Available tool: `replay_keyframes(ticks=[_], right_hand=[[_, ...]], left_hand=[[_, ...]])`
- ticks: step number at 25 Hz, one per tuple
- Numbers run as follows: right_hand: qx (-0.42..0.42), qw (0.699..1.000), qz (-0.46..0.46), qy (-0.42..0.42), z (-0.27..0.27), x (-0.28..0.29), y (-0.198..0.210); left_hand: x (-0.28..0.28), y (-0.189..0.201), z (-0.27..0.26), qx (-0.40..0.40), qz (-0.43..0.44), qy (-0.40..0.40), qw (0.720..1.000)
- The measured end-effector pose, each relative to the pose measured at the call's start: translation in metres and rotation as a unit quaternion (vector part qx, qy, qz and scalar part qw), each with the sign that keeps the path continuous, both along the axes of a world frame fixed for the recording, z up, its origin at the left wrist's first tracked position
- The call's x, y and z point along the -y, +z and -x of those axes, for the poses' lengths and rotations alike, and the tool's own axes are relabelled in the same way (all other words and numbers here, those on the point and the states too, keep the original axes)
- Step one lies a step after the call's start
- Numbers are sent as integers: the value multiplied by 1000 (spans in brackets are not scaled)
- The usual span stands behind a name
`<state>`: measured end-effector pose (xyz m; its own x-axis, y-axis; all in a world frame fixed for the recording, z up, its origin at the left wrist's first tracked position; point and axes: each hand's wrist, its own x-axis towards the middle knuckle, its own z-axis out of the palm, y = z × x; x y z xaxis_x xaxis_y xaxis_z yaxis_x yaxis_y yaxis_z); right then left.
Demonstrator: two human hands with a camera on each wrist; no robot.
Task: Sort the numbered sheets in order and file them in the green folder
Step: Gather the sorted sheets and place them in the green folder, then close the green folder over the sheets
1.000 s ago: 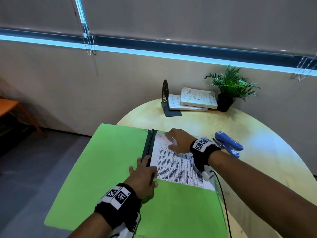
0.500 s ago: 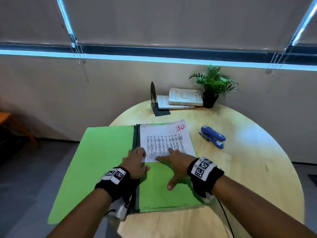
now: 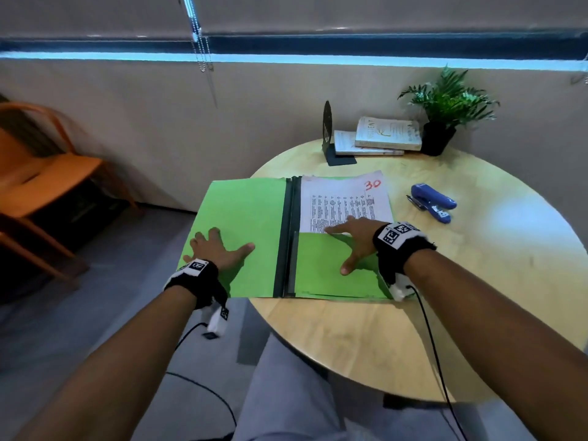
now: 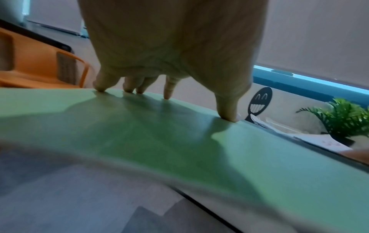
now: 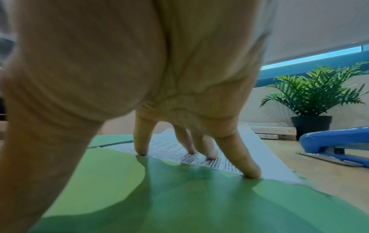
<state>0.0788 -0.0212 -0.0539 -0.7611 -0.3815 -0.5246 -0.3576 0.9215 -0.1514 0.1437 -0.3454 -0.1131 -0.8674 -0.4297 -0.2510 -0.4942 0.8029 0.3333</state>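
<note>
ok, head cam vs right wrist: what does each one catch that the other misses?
Head only: the left hand flat on the open left cover, the red "30" on the sheet, the black spine strip and the orange chair.
Right wrist only: right fingertips pressing the sheet's near edge.
Both: green folder, printed sheet, blue stapler, potted plant, right hand.
</note>
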Motion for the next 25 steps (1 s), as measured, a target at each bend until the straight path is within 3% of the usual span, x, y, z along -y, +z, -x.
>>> replay_keyframes(ticks=[5, 9, 14, 16, 18, 21, 25], right_hand=[[-8, 999, 9, -42, -13, 8, -2], [-7, 998, 25, -58, -16, 12, -12], [-30, 998, 17, -46, -30, 13, -1], [-37, 999, 1, -37, -34, 10, 1], [-43, 999, -6, -30, -41, 6, 4], [-50, 995, 47, -69, -47, 2, 8], [-57, 985, 122, -105, -54, -18, 5]], left_hand=[[19, -2, -15, -6, -56, 91, 994], [16, 37, -26, -57, 51, 73, 994], [-17, 142, -34, -206, 160, -54, 964], [-45, 172, -36, -253, 139, -124, 949], [-79, 190, -34, -278, 53, -178, 942], [-124, 188, -31, -247, -88, -262, 929], [-165, 132, -20, -77, -131, -380, 912]])
